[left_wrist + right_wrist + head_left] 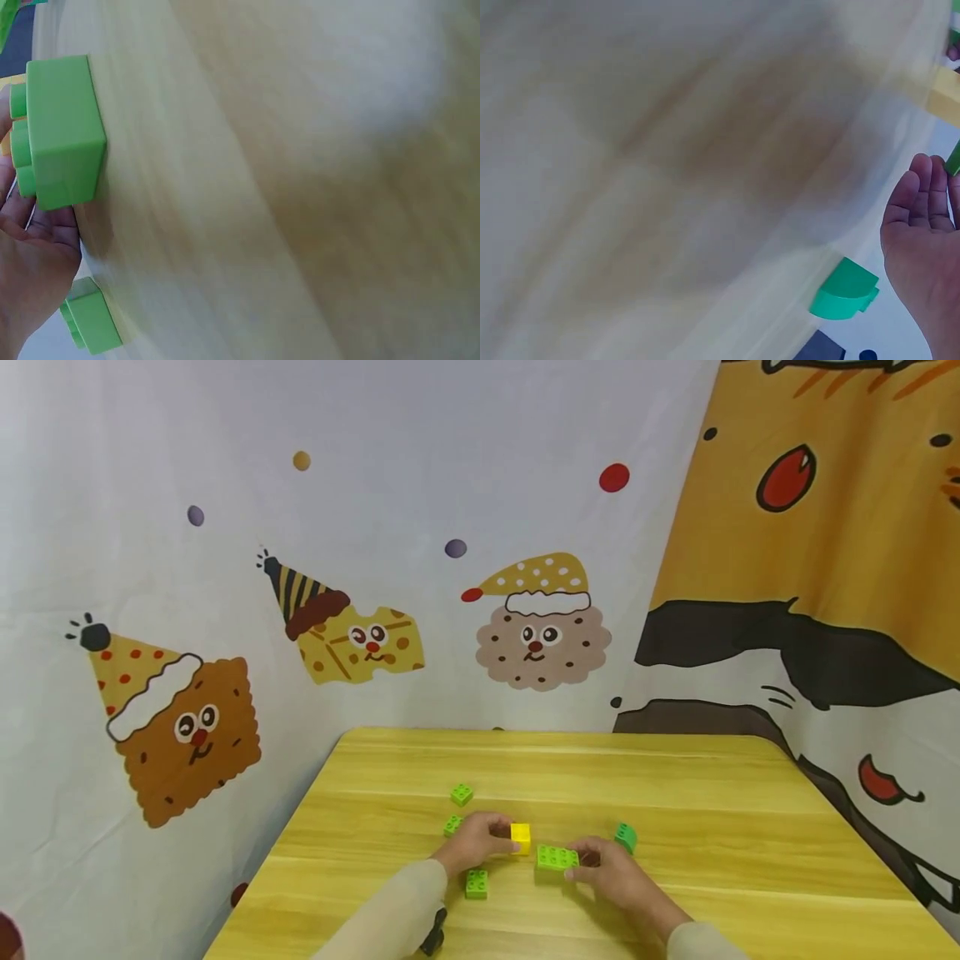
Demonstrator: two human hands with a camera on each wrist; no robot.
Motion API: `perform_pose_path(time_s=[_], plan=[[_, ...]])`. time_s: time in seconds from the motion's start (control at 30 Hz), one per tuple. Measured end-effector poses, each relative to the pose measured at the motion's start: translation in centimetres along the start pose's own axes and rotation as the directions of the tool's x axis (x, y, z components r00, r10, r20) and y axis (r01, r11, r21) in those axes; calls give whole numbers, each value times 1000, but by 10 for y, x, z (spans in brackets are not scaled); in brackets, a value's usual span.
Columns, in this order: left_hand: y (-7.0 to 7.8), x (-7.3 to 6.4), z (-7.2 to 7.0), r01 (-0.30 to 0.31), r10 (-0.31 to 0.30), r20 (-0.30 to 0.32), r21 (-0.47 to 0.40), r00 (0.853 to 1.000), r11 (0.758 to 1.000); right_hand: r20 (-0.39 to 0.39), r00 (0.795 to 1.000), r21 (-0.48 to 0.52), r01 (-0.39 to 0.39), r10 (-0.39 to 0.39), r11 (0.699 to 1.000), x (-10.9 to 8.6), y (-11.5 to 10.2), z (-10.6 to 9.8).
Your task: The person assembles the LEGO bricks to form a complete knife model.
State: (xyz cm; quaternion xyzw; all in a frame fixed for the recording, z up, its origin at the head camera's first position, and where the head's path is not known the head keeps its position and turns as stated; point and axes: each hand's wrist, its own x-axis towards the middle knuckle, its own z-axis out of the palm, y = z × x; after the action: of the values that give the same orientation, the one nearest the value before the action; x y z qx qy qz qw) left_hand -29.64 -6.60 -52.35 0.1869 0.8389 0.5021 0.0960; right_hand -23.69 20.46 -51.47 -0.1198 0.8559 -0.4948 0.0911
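Observation:
Over the table's middle my left hand (pixel 477 842) pinches a yellow building block (pixel 521 833) between thumb and fingers. To its right, my right hand (pixel 613 872) grips one end of a long light-green building block (pixel 556 859), studs facing up. A small gap separates the two blocks. Just below the left hand sits a light-green block (pixel 477 884), which stands large beside the palm in the left wrist view (pixel 66 120). In the right wrist view, only a sliver of the held green block (pixel 953 160) shows at the fingertips.
Two more light-green blocks (pixel 462 793) lie behind and beside the left hand, one partly covered by it. A darker green curved block (pixel 626 837) rests just beyond the right hand. The wooden table (pixel 720 793) meets a printed cloth backdrop (pixel 420 510).

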Motion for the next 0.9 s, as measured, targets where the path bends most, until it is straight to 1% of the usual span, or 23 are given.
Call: perform_pose_path(time_s=[0.13,0.23,0.3,0.4,0.73,0.9], plan=[[-2,4,4,12,-12,-2,-9,1000,1000,-62,998,-15,-34,33,999,7,-7,0],[-1,7,7,20,-20,-4,-10,1000,1000,-113,992,-16,-60,58,998,14,-11,1],[-1,9,9,31,-31,-4,-9,999,999,-150,987,-24,-68,64,997,18,-13,1],[0,11,10,46,-46,-3,-5,999,999,-183,981,-28,-65,59,997,23,-16,2],[4,13,11,52,-52,18,-14,998,999,-228,973,-19,-48,42,999,35,-20,5],[6,13,12,49,-48,19,-4,999,999,-197,980,-24,-13,8,1000,40,-18,10]])
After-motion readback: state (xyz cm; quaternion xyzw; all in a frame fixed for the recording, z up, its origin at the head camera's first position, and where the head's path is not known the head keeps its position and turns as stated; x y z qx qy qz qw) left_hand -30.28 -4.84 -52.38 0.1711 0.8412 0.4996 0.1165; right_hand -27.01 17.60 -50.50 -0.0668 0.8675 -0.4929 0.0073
